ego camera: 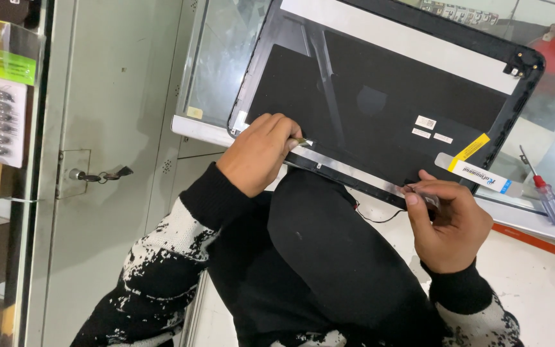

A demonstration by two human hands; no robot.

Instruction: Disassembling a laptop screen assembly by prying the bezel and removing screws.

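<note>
Left hand (259, 151): curled over lower-left edge of the laptop lid shell (380, 96), fingers pressed together, pinching the near end of a silvery strip (348, 169) against the shell's bottom edge.
Right hand (452, 220): at the strip's other end, thumb & forefinger pinched on a small clear-handled tool (426, 198) whose tip meets the strip; rest of fingers folded in.
Lid pos: propped tilted, bottom edge resting on the person's black-clad lap (329, 257), top leaning away twd the glass counter (216, 71). Sits between both hands, above & beyond them.
Lid look: black plastic rear cover, inside face up, no panel in it. Rounded corners, pale band across the top, hinge bracket w/ screws at upper-right corner (523, 64). Two small white stickers (425, 122) mid-right, a yellow tape tab (469, 150) near the right edge.
Strip look: long, thin, metallic, runs along the bottom edge from hand to hand.
Cable: thin dark wire (375, 217) loops below the edge, nr right hand.
Nearby: red-and-clear screwdriver (546, 193) lies on the counter, right, well apart from the hands.
Left side: grey metal cabinet door (107, 128) w/ key in lock.
</note>
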